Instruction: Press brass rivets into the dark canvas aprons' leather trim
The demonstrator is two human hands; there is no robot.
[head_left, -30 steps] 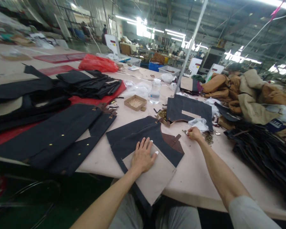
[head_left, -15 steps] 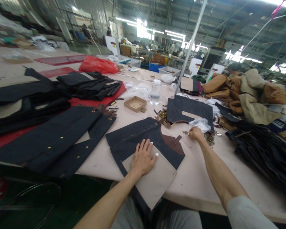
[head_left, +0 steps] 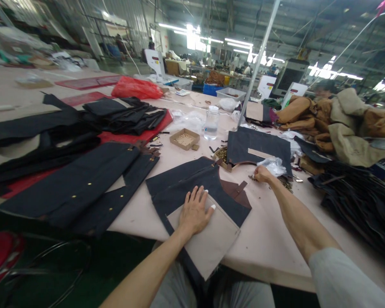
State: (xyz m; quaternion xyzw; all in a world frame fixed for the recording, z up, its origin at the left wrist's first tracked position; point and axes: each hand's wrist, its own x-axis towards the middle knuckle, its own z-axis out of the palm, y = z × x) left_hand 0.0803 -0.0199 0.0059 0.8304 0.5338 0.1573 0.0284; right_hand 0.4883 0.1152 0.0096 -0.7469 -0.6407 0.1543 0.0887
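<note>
My left hand (head_left: pixel 196 214) lay spread on the cloth (head_left: pixel 220 229) at the table (head_left: pixel 272 239) edge, probably steadying it. My right hand (head_left: pixel 262 174) was at the fittings (head_left: pixel 286 185), its grip impossible to tell.

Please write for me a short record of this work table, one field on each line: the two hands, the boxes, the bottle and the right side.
Left hand: spread flat on a dark cloth and its beige patch
Right hand: at small metal parts, beside a clear bag; whether it grips any is hidden
Boxes: open cardboard box; another box of brass-coloured pieces
Bottle: upright, clear, white lid
Right side: dark cloth pile; brown garments behind
</note>
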